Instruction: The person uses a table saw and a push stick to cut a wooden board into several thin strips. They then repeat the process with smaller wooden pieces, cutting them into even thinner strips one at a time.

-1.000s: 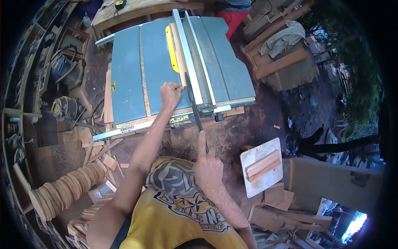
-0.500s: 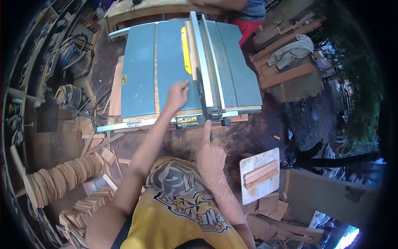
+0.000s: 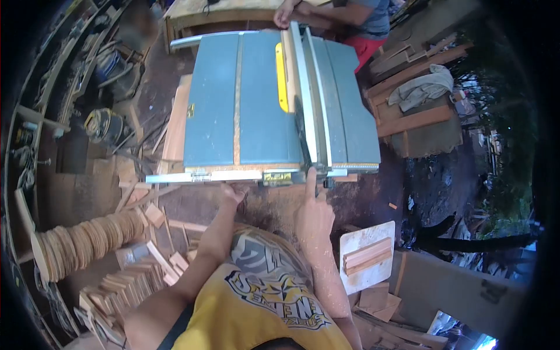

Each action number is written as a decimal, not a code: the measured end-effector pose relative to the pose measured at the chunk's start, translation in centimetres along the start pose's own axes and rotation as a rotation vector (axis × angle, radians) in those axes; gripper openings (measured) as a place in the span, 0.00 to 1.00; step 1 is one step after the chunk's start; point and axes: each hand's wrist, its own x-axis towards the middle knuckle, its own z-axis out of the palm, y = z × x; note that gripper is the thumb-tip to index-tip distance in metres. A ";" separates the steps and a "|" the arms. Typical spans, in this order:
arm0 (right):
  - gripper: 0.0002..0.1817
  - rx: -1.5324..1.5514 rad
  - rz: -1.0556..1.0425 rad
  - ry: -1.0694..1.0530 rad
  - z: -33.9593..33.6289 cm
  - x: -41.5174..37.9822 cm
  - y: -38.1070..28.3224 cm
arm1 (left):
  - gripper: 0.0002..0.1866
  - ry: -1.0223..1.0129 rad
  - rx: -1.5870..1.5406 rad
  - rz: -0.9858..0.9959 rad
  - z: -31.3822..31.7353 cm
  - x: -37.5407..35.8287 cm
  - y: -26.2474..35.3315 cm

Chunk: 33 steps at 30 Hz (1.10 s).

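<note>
My right hand (image 3: 314, 219) is closed around a long dark push stick (image 3: 302, 131), with the index finger stretched along it. The stick's far end meets the near end of a narrow wood strip (image 3: 291, 87) on the blue table saw (image 3: 268, 134). That strip lies between the yellow insert (image 3: 282, 79) and the pale metal fence (image 3: 307, 87). My left hand (image 3: 232, 195) is empty, just below the saw's front rail (image 3: 224, 175), its fingers apart and partly in shadow. Another person's hand (image 3: 284, 13) is by the strip's far end.
A wooden bench (image 3: 224, 20) stands behind the saw. Stacked round wooden discs (image 3: 87, 245) and several cut pieces (image 3: 125, 286) lie at left. Wood strips (image 3: 367, 256) rest on a white board (image 3: 382, 233) at right. A shop vacuum (image 3: 108, 125) stands at left.
My left hand has come back off the saw top to below its front rail. The co-worker's hand has come to the strip's far end. The view has shifted slightly.
</note>
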 end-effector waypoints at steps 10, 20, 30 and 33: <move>0.42 -0.048 -0.019 0.099 0.7 1.8 -1.3 | 0.33 -0.165 0.616 0.065 13.8 -31.0 5.9; 0.43 -0.017 0.011 0.012 0.0 3.9 -1.5 | 0.34 -0.146 0.732 0.093 14.7 -28.3 5.9; 0.43 -0.034 -0.018 -0.004 -0.2 6.2 -1.8 | 0.35 -0.101 0.780 0.071 14.3 -28.7 6.4; 0.46 -0.011 0.001 -0.039 -0.5 6.9 -2.0 | 0.35 -0.080 0.793 0.067 14.1 -28.8 6.7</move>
